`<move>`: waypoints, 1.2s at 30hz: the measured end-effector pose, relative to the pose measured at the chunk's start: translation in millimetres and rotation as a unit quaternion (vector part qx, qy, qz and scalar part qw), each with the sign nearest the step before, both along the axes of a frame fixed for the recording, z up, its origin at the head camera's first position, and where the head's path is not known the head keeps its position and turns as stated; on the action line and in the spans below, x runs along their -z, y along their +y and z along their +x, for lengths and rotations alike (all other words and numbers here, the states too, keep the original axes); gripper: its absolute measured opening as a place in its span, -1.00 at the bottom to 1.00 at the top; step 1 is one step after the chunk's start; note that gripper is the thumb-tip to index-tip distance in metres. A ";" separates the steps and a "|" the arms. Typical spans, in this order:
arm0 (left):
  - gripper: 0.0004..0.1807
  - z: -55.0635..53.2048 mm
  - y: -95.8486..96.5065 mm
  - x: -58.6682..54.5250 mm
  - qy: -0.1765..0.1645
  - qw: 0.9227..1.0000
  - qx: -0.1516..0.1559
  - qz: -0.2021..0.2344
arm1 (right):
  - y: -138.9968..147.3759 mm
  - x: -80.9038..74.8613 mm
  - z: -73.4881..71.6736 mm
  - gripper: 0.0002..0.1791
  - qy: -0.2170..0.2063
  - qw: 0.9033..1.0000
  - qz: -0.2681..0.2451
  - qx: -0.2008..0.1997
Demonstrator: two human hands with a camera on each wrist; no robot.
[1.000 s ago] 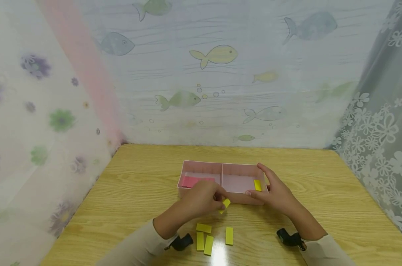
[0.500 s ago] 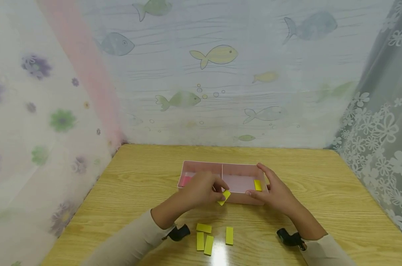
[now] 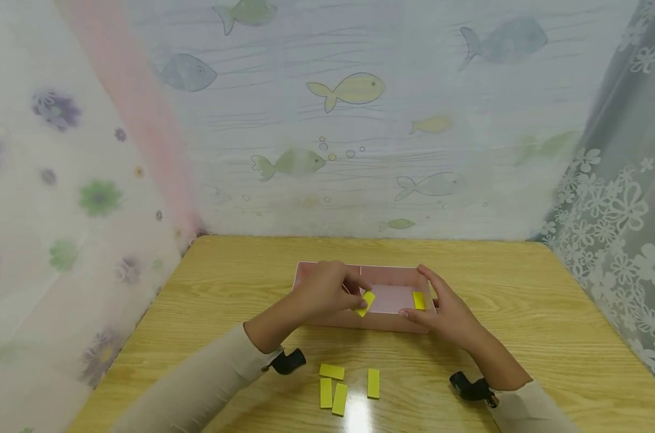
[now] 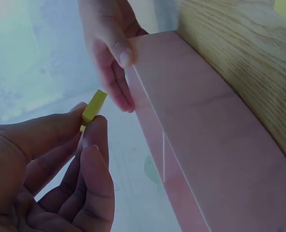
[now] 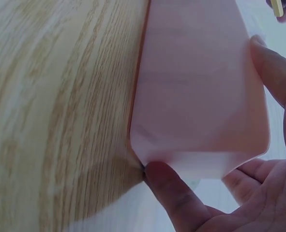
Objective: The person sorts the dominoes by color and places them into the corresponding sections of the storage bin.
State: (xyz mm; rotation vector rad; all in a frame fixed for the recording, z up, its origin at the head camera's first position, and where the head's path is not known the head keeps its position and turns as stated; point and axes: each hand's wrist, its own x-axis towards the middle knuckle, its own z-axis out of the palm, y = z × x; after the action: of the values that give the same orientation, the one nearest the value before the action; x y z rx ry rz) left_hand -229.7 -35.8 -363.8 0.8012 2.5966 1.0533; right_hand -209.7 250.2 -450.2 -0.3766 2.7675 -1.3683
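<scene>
My left hand (image 3: pixel 324 293) pinches a small flat yellow block (image 3: pixel 365 304) between thumb and fingertips, over the front rim of a pink two-compartment box (image 3: pixel 387 322). In the left wrist view the pinched block sticks up from the fingertips, apart from the box wall. My right hand (image 3: pixel 453 314) grips the box's right end, its thumb on the front rim and its fingers spread round the end wall. Inside the right compartment, another yellow block (image 3: pixel 418 300) lies by the right wall. The left compartment is mostly hidden behind my left hand.
Several yellow blocks lie loose on the wooden table (image 3: pixel 230 264) in front of the box: one crosswise block (image 3: pixel 332 371), two side by side below it, and a separate block (image 3: pixel 373 383) to the right. A fish-patterned curtain (image 3: pixel 354 150) hangs behind the table.
My left hand has moved up and forward with the yellow block, from in front of the box to its front rim, covering the pink pieces seen earlier. The right hand stays put.
</scene>
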 end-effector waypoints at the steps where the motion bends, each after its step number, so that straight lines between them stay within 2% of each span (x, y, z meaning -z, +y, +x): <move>1: -0.77 -0.7 0.2 0.0 0.001 1.000 -0.004 0.000 | -0.5 -0.7 0.1 0.16 -0.002 1.000 -0.003 0.000; 3: -0.77 -2.5 1.1 -0.2 -0.003 1.000 -0.011 0.005 | -1.1 -1.5 0.1 0.15 -0.005 1.000 -0.006 0.001; 10: -0.83 -11.1 7.6 -3.7 -0.055 0.997 -0.046 0.041 | -2.4 -0.5 0.4 0.14 -0.005 1.000 -0.002 0.004; 15: -0.81 -19.3 14.0 -4.9 -0.076 0.994 -0.055 0.054 | -1.9 -3.3 0.5 0.14 -0.009 1.000 -0.002 0.003; 23: -0.82 -31.5 28.4 2.0 -0.146 0.982 -0.075 0.094 | -1.1 -0.8 0.3 0.16 -0.013 1.000 0.006 0.005; 29: -0.79 -39.1 41.5 7.3 -0.164 0.977 -0.093 0.100 | -0.6 2.2 -1.6 0.17 -0.012 1.000 0.006 0.003; 36: -0.77 -42.9 51.9 6.9 -0.186 0.970 -0.108 0.112 | -0.4 1.3 -1.4 0.15 -0.014 1.000 0.004 0.003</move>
State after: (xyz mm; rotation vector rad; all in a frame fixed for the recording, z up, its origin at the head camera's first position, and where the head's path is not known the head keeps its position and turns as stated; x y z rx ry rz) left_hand -272.5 16.1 -370.8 0.3209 2.3052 1.4246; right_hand -211.1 249.9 -451.4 -0.3464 2.7528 -1.3520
